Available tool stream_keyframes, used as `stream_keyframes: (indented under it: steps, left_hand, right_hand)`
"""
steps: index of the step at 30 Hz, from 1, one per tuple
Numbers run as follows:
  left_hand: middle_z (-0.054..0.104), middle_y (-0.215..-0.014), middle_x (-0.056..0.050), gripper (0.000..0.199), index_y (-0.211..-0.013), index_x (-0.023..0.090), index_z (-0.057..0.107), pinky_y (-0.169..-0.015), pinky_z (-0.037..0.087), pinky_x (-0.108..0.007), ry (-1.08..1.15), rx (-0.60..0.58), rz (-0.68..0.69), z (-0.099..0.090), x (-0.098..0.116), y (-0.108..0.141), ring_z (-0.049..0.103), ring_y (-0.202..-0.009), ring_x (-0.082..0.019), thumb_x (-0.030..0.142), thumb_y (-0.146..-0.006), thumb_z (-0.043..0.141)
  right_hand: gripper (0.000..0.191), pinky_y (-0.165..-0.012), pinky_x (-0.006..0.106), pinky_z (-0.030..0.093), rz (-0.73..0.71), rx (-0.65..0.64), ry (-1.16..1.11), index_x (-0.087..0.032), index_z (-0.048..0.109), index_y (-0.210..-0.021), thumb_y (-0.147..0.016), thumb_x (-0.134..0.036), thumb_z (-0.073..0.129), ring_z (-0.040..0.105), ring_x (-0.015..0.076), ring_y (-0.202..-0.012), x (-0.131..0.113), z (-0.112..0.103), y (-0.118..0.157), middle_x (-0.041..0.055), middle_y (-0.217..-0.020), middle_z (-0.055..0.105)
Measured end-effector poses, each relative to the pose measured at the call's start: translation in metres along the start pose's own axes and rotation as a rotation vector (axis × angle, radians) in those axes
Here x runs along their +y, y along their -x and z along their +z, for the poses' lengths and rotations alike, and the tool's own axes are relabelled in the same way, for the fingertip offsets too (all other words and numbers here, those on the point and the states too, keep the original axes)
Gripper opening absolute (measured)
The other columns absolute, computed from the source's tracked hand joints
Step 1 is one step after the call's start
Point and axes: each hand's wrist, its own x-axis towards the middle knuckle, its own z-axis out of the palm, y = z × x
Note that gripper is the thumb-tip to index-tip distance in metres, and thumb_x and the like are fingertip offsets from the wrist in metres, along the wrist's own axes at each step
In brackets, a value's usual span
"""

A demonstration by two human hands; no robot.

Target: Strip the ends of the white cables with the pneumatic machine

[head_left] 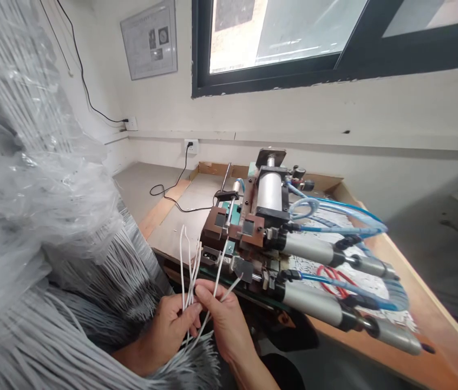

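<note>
My left hand (174,325) is closed around several thin white cables (183,260), whose ends stand up above the fingers. Close beside it, my right hand (223,317) pinches white cables too; one long strand (220,265) rises from between its fingers toward the machine, and a shorter one (231,288) points up to the right. Just beyond the hands stands a pneumatic machine (270,189) with brown clamp blocks (249,225) and silver cylinders (310,246). The lower ends of the held cables run down between my wrists, partly hidden by the hands.
Large bundles of grey cables (107,271), partly wrapped in clear plastic (42,189), hang and lie on the left. Blue air hoses (346,216) and a red coiled hose (334,279) lie over white scraps (399,317) in a wooden-edged tray (427,281). A black cord (186,168) reaches a wall socket.
</note>
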Motion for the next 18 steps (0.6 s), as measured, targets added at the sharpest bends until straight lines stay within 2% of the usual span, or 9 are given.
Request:
stream_keyframes:
  steps: [4,8,13,16,18]
  left_hand:
    - [0.056,-0.048,-0.002,0.039,-0.057,0.014,0.062,-0.048,0.040,-0.023,-0.007,-0.057,0.038,0.001,-0.002,0.000,0.051,-0.047,-0.013,0.044,-0.078,0.049]
    - [0.059,-0.058,-0.002,0.031,-0.072,0.014,0.064,-0.052,0.044,-0.024,0.096,-0.076,0.018,-0.001,-0.002,0.002,0.054,-0.053,-0.014,0.041,-0.078,0.050]
    - [0.063,-0.065,-0.003,0.024,-0.078,0.014,0.063,-0.059,0.047,-0.026,0.284,0.052,-0.020,-0.001,-0.004,0.002,0.058,-0.061,-0.015,0.037,-0.077,0.053]
    - [0.065,-0.069,-0.004,0.023,-0.083,0.015,0.063,-0.062,0.048,-0.027,0.334,0.190,-0.018,0.000,-0.007,0.002,0.060,-0.064,-0.016,0.035,-0.078,0.053]
    - [0.065,-0.068,-0.003,0.021,-0.084,0.015,0.063,-0.062,0.048,-0.027,0.340,0.254,0.022,-0.001,-0.008,0.002,0.060,-0.063,-0.015,0.032,-0.078,0.053]
  right_hand:
    - [0.024,-0.032,0.020,0.030,-0.086,0.036,0.111,-0.016,0.063,-0.065,-0.063,-0.039,0.070,0.039,0.0081,-0.034,0.002,0.007,0.006,-0.0054,-0.047,0.044]
    - [0.024,-0.034,0.021,0.033,-0.102,0.097,0.060,-0.017,0.061,-0.067,-0.066,-0.041,0.067,0.038,0.0081,-0.037,0.007,0.007,0.008,-0.0048,-0.049,0.045]
    - [0.023,-0.045,0.023,0.038,-0.199,0.205,-0.007,-0.016,0.062,-0.071,-0.068,-0.038,0.066,0.043,0.0096,-0.047,0.008,-0.001,0.006,-0.0003,-0.059,0.056]
    - [0.019,-0.047,0.021,0.034,-0.266,0.298,-0.015,-0.015,0.063,-0.068,-0.068,-0.034,0.068,0.041,0.0080,-0.049,0.006,-0.007,0.002,-0.0008,-0.059,0.057]
    - [0.020,-0.045,0.020,0.030,-0.256,0.350,-0.066,-0.015,0.063,-0.066,-0.066,-0.034,0.069,0.037,0.0064,-0.046,0.006,-0.009,-0.001,-0.0026,-0.057,0.054]
